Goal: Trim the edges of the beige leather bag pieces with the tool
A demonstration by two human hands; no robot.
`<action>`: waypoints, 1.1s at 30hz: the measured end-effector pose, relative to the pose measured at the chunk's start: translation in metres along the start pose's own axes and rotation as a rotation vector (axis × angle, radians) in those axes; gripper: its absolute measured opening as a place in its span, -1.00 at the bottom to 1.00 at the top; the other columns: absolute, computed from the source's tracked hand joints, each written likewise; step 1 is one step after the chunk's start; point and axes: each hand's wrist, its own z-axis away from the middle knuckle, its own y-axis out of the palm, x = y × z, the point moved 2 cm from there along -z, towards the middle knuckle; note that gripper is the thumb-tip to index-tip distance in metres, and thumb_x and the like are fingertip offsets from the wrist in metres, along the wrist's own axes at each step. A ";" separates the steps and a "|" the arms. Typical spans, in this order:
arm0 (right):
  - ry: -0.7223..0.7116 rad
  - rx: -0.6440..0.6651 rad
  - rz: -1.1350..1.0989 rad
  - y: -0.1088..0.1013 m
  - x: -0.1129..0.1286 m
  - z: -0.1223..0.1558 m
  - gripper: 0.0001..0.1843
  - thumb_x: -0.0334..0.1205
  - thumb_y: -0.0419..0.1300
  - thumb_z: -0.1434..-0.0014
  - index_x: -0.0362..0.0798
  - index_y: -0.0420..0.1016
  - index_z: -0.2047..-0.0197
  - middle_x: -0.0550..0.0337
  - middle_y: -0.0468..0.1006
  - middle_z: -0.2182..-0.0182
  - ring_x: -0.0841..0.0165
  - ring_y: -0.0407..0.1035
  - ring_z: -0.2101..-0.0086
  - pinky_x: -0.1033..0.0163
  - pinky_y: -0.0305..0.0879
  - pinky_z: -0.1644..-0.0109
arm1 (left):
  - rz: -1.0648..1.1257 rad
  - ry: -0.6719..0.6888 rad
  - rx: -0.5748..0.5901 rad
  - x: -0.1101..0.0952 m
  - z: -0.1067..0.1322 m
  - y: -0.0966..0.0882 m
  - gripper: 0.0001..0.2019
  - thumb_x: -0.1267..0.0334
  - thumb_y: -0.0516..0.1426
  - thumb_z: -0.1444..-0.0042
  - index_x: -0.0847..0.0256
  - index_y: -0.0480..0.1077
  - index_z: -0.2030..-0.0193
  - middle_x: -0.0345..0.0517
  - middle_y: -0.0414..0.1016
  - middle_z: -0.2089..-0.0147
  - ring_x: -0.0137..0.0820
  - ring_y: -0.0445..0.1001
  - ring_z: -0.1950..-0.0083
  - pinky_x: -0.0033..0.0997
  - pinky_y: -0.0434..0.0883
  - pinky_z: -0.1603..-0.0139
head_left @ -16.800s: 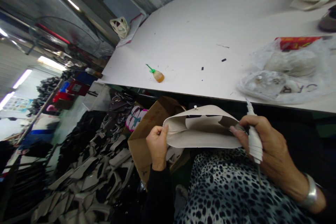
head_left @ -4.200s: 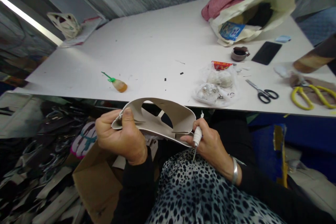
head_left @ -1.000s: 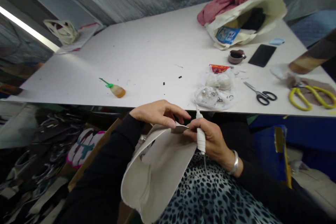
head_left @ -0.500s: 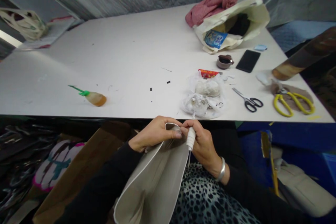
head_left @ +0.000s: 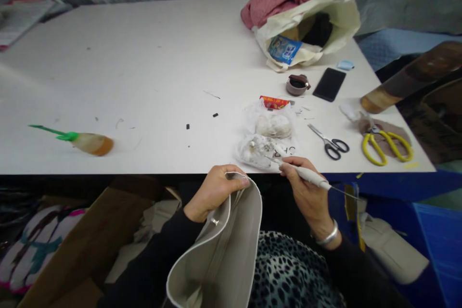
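Observation:
My left hand (head_left: 215, 191) pinches the upper rim of a beige bag (head_left: 241, 243), which hangs open over my lap and shows a small metal fitting on its near side. In my right hand (head_left: 311, 198) is a white-handled awl (head_left: 313, 177), a thin metal shaft sticking out of each end. Its tip reaches the clear plastic bag (head_left: 249, 154) of small parts at the table's front edge; whether it touches a part I cannot make out. Several tiny dark rings lie on that plastic beside the tip.
Black-handled scissors (head_left: 331, 147) and yellow-handled pliers (head_left: 387, 147) lie to the right. Behind them are a phone (head_left: 329, 84), a brown round case (head_left: 298, 85) and a tilted bottle (head_left: 400, 82). A cloth tote (head_left: 346, 19) stands at the back, a green-capped glue bottle (head_left: 92, 144) at left.
My right hand has left the beige bag's rim and moved right, swinging the awl from pointing down to lying across toward the plastic bag. My left hand keeps its hold; the view has shifted.

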 end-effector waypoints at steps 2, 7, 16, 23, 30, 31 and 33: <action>-0.027 0.002 0.022 0.002 -0.003 -0.002 -0.83 -0.09 0.30 -0.38 0.00 0.62 0.10 0.21 0.66 0.26 0.30 0.54 0.27 0.18 0.44 0.09 | -0.024 -0.012 0.035 0.001 -0.002 0.008 -0.82 0.19 0.36 0.00 0.26 0.63 0.32 -0.08 0.66 0.33 -0.31 0.54 0.27 -0.35 0.40 0.15; -0.088 0.009 0.079 0.003 -0.004 -0.008 -0.86 -0.14 0.30 -0.39 -0.01 0.62 0.14 0.20 0.67 0.24 0.31 0.55 0.24 0.21 0.44 0.07 | -0.109 -0.023 0.060 -0.001 -0.005 0.013 -0.85 0.22 0.34 -0.03 0.25 0.65 0.31 -0.10 0.68 0.31 -0.30 0.55 0.23 -0.36 0.40 0.11; -0.278 0.104 0.226 0.004 0.004 -0.015 -0.93 -0.23 0.26 -0.42 -0.02 0.57 0.10 0.16 0.67 0.22 0.30 0.56 0.21 0.19 0.45 0.05 | -0.173 -0.039 0.075 0.001 -0.014 0.012 -0.84 0.19 0.34 -0.03 0.23 0.63 0.30 -0.13 0.67 0.30 -0.29 0.56 0.21 -0.35 0.39 0.09; -0.331 0.159 0.244 0.007 0.005 -0.017 -0.90 -0.18 0.28 -0.42 -0.01 0.56 0.07 0.14 0.66 0.21 0.29 0.55 0.22 0.18 0.45 0.07 | -0.182 -0.043 0.075 0.000 -0.011 0.011 -0.83 0.19 0.35 -0.02 0.23 0.63 0.29 -0.14 0.67 0.30 -0.31 0.55 0.23 -0.36 0.39 0.11; -0.084 0.015 -0.042 -0.002 -0.004 -0.010 -0.86 -0.10 0.33 -0.36 0.02 0.60 0.16 0.19 0.64 0.28 0.28 0.54 0.24 0.17 0.49 0.09 | -0.232 -0.073 0.089 -0.010 -0.005 0.014 -0.85 0.20 0.36 -0.02 0.22 0.63 0.30 -0.18 0.66 0.33 -0.36 0.53 0.28 -0.41 0.38 0.17; -0.035 0.048 -0.100 -0.002 -0.003 -0.008 -0.85 -0.10 0.30 -0.38 0.01 0.59 0.17 0.21 0.63 0.32 0.29 0.54 0.28 0.19 0.50 0.13 | -0.239 -0.074 0.091 -0.011 -0.004 0.015 -0.85 0.20 0.36 -0.03 0.22 0.63 0.30 -0.18 0.66 0.33 -0.36 0.53 0.29 -0.41 0.38 0.18; 0.071 0.165 -0.228 0.000 -0.001 -0.004 -0.81 -0.09 0.26 -0.41 -0.01 0.58 0.20 0.24 0.60 0.40 0.34 0.52 0.38 0.24 0.49 0.22 | -0.248 -0.072 0.092 -0.011 -0.002 0.016 -0.85 0.21 0.36 -0.03 0.22 0.64 0.28 -0.19 0.66 0.33 -0.37 0.52 0.31 -0.42 0.37 0.20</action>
